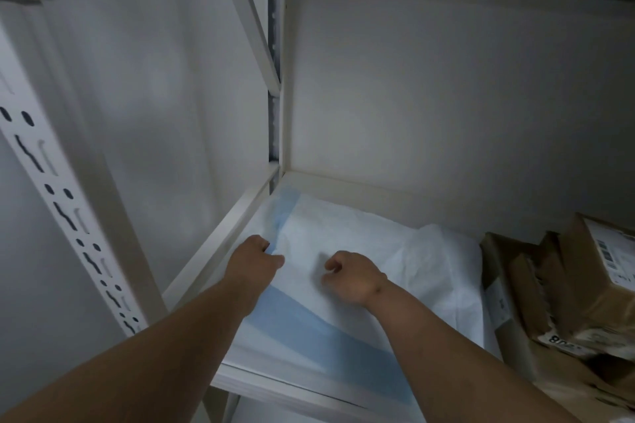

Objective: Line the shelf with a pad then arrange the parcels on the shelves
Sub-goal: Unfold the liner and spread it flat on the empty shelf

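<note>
A white pad [360,244] with blue borders lies on the shelf [220,237], covering its left and middle part from the near edge back towards the rear panel; its surface is creased and its far-right corner bulges up a little. Both of the person's arms reach in from the near side. The left hand [256,256] sits at the pad's left edge, fingers curled and pinching the pad right where the blue strip runs — the fabric is gathered slightly there. The right hand [354,276] rests on the middle of the pad with its fingers curled under; whether it grips the fabric cannot be told. To the right — just beside the pad — brown parcels [567,292] with taped seams and printed labels are stacked on the same shelf. A white slotted upright [68,216] stands at the near left.
</note>
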`<action>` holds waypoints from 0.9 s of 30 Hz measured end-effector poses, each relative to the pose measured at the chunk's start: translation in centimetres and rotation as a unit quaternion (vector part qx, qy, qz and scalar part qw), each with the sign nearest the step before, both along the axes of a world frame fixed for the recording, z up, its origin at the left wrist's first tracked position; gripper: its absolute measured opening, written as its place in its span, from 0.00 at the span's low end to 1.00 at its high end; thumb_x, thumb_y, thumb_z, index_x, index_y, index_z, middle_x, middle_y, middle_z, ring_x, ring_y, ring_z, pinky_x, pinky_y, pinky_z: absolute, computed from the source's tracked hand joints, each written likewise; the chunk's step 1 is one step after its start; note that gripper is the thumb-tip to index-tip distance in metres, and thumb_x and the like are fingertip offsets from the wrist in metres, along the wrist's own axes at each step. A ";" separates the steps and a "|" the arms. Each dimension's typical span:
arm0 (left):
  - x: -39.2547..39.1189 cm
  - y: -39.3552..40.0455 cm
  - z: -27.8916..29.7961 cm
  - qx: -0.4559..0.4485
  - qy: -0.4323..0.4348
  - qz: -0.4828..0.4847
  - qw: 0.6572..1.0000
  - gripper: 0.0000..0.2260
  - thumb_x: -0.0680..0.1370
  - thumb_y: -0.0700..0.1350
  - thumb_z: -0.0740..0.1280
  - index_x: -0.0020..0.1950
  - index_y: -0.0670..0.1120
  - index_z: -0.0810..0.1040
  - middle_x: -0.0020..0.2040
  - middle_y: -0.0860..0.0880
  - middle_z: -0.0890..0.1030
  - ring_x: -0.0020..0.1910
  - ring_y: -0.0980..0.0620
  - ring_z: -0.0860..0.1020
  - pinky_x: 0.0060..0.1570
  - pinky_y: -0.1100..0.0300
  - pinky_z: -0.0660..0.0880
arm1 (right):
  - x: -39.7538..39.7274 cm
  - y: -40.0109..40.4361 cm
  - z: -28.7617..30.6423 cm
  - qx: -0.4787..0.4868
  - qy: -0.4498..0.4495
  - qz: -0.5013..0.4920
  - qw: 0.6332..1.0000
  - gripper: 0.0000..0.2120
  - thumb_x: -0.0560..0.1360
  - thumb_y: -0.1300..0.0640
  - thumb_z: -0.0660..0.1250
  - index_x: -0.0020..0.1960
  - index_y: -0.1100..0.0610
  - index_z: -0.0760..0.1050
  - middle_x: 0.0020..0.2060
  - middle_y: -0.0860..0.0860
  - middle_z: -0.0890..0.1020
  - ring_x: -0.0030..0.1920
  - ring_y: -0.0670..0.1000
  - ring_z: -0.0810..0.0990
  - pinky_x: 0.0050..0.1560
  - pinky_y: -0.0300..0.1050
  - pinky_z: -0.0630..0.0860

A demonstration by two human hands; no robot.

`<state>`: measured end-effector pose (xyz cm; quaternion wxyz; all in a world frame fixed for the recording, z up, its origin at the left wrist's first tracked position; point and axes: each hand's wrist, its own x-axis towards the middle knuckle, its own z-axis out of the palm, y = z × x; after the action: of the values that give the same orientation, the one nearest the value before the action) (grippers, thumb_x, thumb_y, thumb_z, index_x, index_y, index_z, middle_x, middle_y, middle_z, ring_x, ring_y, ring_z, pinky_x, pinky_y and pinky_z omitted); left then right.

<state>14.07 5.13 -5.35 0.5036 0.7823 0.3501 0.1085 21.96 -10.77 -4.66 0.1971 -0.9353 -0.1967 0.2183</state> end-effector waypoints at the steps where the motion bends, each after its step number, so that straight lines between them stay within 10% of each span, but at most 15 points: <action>1: 0.0 0.1 0.5 -0.011 -0.022 -0.003 1.000 0.09 0.76 0.39 0.69 0.41 0.43 0.69 0.37 0.45 0.71 0.35 0.49 0.69 0.34 0.57 0.65 | 0.3 0.1 0.2 0.009 -0.003 -0.011 1.000 0.19 0.77 0.50 0.62 0.67 0.47 0.72 0.66 0.46 0.74 0.66 0.51 0.73 0.68 0.54 0.67; 12: -3.2 2.6 5.0 -0.127 -0.104 -0.147 0.975 0.16 0.74 0.32 0.69 0.51 0.51 0.86 0.49 0.42 0.85 0.50 0.40 0.82 0.55 0.45 0.77 | 4.2 3.0 5.3 0.206 -0.116 -0.119 0.964 0.30 0.73 0.62 0.62 0.75 0.51 0.64 0.69 0.54 0.69 0.69 0.57 0.70 0.67 0.56 0.70; 19: -5.3 2.0 6.2 -0.169 -0.100 -0.173 0.965 0.12 0.69 0.33 0.73 0.44 0.49 0.88 0.43 0.44 0.86 0.43 0.46 0.82 0.51 0.52 0.76 | 6.7 4.6 9.6 0.391 0.067 -0.120 0.910 0.34 0.74 0.71 0.60 0.77 0.51 0.60 0.70 0.51 0.71 0.67 0.55 0.71 0.57 0.47 0.73; 25: -6.3 2.0 6.3 -0.167 -0.098 -0.132 0.972 0.12 0.73 0.30 0.70 0.40 0.46 0.88 0.40 0.43 0.85 0.40 0.47 0.82 0.49 0.54 0.76 | 7.2 5.5 9.7 0.395 0.114 -0.113 0.905 0.02 0.74 0.62 0.67 0.43 0.57 0.77 0.43 0.55 0.78 0.43 0.54 0.77 0.46 0.47 0.72; 27: -6.6 2.1 6.2 -0.178 -0.100 -0.103 0.973 0.08 0.74 0.33 0.71 0.42 0.44 0.87 0.42 0.40 0.85 0.41 0.44 0.82 0.50 0.50 0.78 | 7.5 5.3 9.7 0.415 0.141 -0.117 0.891 0.06 0.76 0.58 0.68 0.41 0.57 0.77 0.42 0.54 0.79 0.42 0.53 0.77 0.40 0.45 0.70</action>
<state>7.47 7.22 0.83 0.6760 0.6968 0.2293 0.0700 29.42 -5.50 5.02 0.6174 -0.7436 -0.1289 0.2218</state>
